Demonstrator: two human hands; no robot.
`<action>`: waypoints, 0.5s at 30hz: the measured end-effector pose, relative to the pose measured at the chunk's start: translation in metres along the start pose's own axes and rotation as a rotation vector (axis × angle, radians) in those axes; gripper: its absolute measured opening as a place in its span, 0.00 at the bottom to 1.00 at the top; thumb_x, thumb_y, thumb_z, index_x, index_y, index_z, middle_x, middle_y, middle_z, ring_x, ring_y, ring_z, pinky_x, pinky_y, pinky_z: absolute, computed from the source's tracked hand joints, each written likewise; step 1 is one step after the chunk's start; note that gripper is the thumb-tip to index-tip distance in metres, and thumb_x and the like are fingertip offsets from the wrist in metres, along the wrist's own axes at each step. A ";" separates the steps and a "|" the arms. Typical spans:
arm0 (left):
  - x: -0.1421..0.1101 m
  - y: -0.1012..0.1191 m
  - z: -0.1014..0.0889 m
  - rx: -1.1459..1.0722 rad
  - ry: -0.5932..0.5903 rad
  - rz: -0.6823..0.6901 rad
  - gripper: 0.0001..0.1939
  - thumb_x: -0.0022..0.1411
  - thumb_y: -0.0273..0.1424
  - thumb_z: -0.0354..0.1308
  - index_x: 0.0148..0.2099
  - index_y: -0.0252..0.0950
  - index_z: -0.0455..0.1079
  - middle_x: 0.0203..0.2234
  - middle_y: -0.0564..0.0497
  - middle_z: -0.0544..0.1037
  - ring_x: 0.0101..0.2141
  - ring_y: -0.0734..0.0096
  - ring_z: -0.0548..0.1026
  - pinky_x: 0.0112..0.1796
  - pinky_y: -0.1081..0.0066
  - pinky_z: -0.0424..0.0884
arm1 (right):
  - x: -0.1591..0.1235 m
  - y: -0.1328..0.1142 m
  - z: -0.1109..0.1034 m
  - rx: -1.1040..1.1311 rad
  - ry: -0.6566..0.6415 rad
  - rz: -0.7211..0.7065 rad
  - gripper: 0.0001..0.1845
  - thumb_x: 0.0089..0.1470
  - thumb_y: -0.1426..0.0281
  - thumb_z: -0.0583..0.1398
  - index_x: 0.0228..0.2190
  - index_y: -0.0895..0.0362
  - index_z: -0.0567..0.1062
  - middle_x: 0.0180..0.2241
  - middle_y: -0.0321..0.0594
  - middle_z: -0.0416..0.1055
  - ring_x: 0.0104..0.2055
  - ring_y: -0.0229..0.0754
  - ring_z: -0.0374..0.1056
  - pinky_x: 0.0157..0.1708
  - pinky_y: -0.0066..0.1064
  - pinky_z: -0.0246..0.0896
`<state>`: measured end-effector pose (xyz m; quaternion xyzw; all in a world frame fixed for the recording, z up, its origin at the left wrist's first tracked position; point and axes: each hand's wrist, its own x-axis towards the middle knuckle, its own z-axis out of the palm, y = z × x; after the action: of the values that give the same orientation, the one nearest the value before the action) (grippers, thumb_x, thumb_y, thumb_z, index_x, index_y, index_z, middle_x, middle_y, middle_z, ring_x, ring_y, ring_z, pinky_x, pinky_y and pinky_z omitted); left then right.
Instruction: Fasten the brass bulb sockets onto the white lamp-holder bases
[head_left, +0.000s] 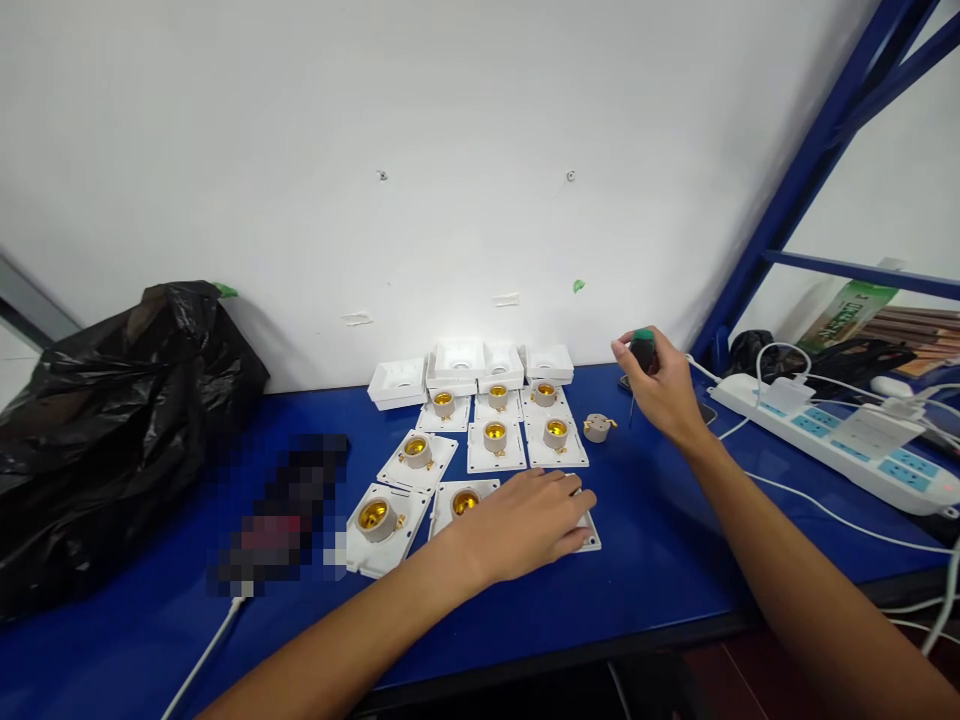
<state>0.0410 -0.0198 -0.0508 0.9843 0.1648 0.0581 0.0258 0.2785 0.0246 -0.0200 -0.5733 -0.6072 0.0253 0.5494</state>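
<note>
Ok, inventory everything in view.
Square plastic plates: 9, white, centre
Round sockets: 8, gold, on plates
Loose round base: 1, beige, centre right
Plastic covers: 4+, white, behind
Plastic bag: 1, black, left
Pixelated object: 1, dark, left
Power strip: 1, white, right
Cables: several, white, both sides
Packet: 1, green, right
Metal frame: 1, blue, right
Tabletop: 1, blue, beneath
Wall: 1, white, back
Screwdriver: 1, green-black, right
Left hand: 1, over plate
Right hand: 1, gripping screwdriver

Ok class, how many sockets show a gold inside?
8 gold-lined sockets: three in the back row, three in the middle, two in front; the left hand may hide another.
</note>
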 end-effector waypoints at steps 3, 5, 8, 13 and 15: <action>0.002 0.000 -0.007 -0.074 -0.018 0.025 0.09 0.72 0.37 0.54 0.41 0.38 0.68 0.37 0.50 0.78 0.38 0.65 0.78 0.37 0.67 0.70 | -0.002 -0.001 0.004 0.036 0.138 -0.023 0.16 0.61 0.52 0.59 0.35 0.52 0.70 0.25 0.32 0.61 0.25 0.38 0.55 0.27 0.32 0.53; 0.009 -0.004 -0.017 -0.114 -0.028 -0.008 0.09 0.72 0.37 0.54 0.40 0.38 0.69 0.36 0.51 0.77 0.35 0.67 0.77 0.34 0.68 0.69 | -0.003 0.000 0.006 0.042 0.193 -0.037 0.17 0.60 0.52 0.60 0.35 0.53 0.70 0.27 0.34 0.64 0.26 0.38 0.59 0.29 0.32 0.57; 0.031 -0.013 -0.026 -0.024 0.082 -0.106 0.08 0.73 0.33 0.51 0.45 0.36 0.69 0.41 0.48 0.77 0.38 0.66 0.76 0.36 0.67 0.69 | -0.002 0.008 0.010 0.044 0.244 -0.063 0.18 0.59 0.52 0.61 0.34 0.53 0.71 0.27 0.34 0.66 0.27 0.38 0.62 0.31 0.32 0.59; 0.081 -0.022 -0.014 0.215 0.158 -0.143 0.14 0.72 0.34 0.53 0.54 0.30 0.68 0.48 0.41 0.75 0.49 0.54 0.74 0.49 0.57 0.67 | 0.001 0.028 0.014 0.006 0.351 -0.098 0.19 0.58 0.51 0.62 0.31 0.54 0.71 0.25 0.31 0.65 0.25 0.37 0.60 0.30 0.32 0.58; 0.093 -0.021 -0.006 0.222 0.146 -0.135 0.10 0.72 0.30 0.52 0.49 0.30 0.70 0.46 0.41 0.76 0.49 0.53 0.74 0.50 0.54 0.65 | 0.002 0.034 0.014 -0.005 0.342 -0.109 0.18 0.58 0.52 0.63 0.31 0.54 0.71 0.24 0.31 0.64 0.24 0.37 0.59 0.30 0.32 0.58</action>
<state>0.1212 0.0307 -0.0364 0.9609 0.2376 0.1090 -0.0916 0.2921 0.0460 -0.0471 -0.5369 -0.5353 -0.1041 0.6437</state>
